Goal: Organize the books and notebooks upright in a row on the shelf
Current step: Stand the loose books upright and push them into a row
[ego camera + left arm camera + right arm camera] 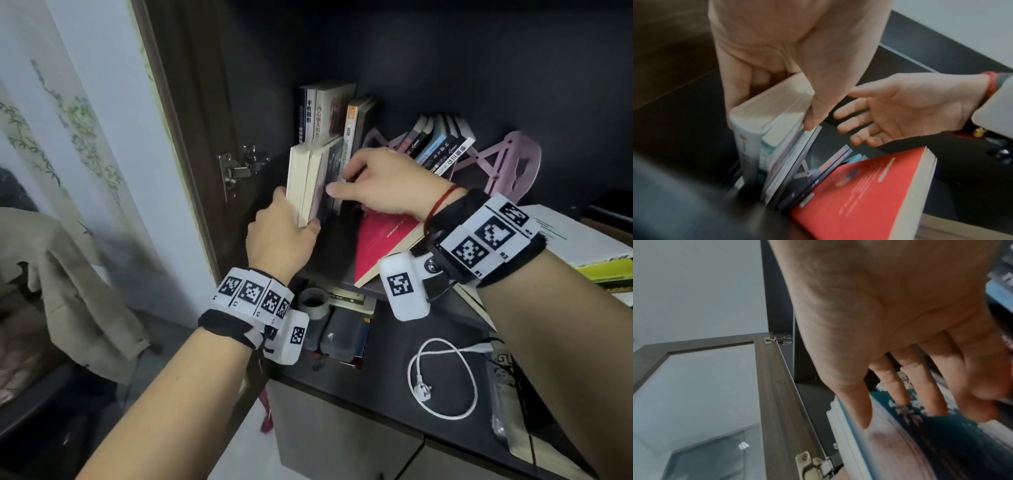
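My left hand (281,236) (777,56) grips a bundle of books (308,181) (772,116) from below, thumb on one side and fingers on the other. It holds them upright at the left end of the dark shelf (329,274). My right hand (383,185) (900,113) (879,321) is open, with straight fingers laid on the bundle's dark cover (941,426). A red book (380,240) (869,194) lies tilted under my right wrist. More books (325,113) stand behind the bundle.
Several books (438,144) lean in a pink rack (513,164) at the shelf's right. A white box (575,236) lies farther right. Below, the counter holds a white cable (442,377), a grey cup (313,301) and a dark case (346,332). The cabinet door's hinge (239,168) is at left.
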Tool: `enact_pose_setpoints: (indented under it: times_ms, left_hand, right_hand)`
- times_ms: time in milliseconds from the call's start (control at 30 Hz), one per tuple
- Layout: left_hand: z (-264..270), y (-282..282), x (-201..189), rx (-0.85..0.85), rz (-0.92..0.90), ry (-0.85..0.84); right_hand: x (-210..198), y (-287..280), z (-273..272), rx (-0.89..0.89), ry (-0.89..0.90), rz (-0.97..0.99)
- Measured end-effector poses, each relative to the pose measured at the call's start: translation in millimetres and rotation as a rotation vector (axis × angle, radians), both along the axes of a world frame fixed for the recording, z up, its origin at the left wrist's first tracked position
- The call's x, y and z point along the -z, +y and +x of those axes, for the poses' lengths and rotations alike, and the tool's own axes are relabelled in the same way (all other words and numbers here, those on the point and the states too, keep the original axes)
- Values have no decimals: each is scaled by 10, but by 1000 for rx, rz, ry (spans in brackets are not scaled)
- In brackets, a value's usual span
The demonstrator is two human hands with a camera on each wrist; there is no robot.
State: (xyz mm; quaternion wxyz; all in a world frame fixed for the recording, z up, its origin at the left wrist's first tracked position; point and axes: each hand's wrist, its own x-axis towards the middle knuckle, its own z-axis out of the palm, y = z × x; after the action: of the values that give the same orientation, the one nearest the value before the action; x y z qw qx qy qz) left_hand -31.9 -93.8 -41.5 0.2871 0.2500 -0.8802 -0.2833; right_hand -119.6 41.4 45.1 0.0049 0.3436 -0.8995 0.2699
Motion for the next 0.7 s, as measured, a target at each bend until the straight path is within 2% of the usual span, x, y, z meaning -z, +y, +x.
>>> enact_pose_setpoints:
  times_ms: [167, 267, 400, 533, 600, 700]
  left_hand:
    - [-83, 56, -366, -51, -215, 42]
    - [-174, 57, -533, -39, -265, 80]
    - [-149, -17, -521, 91, -101, 230]
    - [-70, -70, -222, 317, 165, 290]
    - [-142, -116, -115, 297, 193, 315]
    - [-340, -211, -171, 192, 134, 431]
  right_hand:
    - [-132, -250, -13, -14, -190, -137]
    - [-220, -367, -30, 21, -244, -231]
    - [-350, -405, -117, -2, -218, -337]
    - [-422, -401, -273, -17, -233, -390]
    - [-437, -417, -366, -1, -260, -381]
    - [-478, -430, -478, -21, -319, -369]
